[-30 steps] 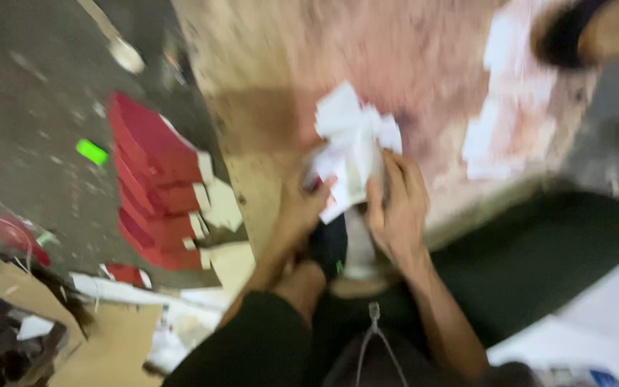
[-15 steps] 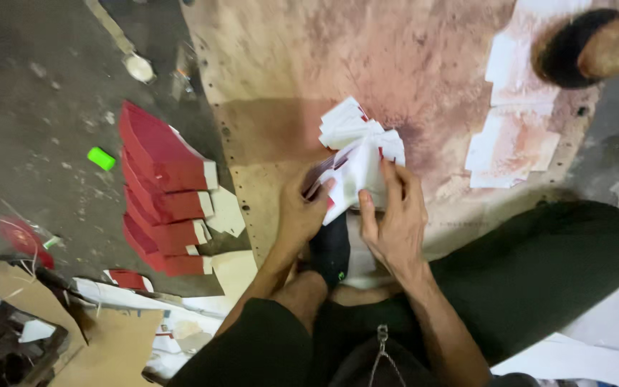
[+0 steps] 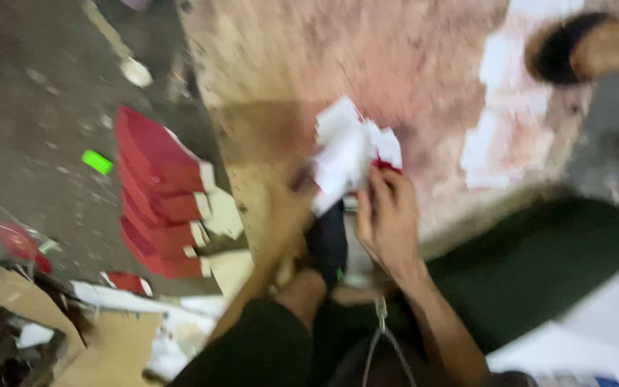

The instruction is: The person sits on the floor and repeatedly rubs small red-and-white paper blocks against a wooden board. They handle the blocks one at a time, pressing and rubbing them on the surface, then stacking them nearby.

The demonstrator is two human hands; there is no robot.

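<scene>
Grey concrete floor (image 3: 44,136), strewn with scraps, runs along the left of a worn, pink-stained wooden board (image 3: 367,64) that lies low before the seated person. Over the near edge of that board sits a bundle of white paper pieces (image 3: 349,150), fanned upward, with a bit of red showing at its right side. The right hand (image 3: 388,218) has its grip curled around the bundle from the right, fingers bent over the red edge and closed on the paper. The left hand (image 3: 291,208) comes up under the bundle's left lower corner; the blur hides its fingers, so I cannot tell whether its grip is closed on the paper or only touching it. Below both hands lies a dark shoe (image 3: 327,240), between the person's dark-trousered knees. Left of the board, on the floor, a stack of red cardboard sheets (image 3: 155,193) with pale tabs lies just beside the board's edge. Near it a small green scrap (image 3: 97,161) rests on the floor. Pale paper sheets (image 3: 499,136) lie on the board's far right, and beyond them a round dark pot (image 3: 574,46).
</scene>
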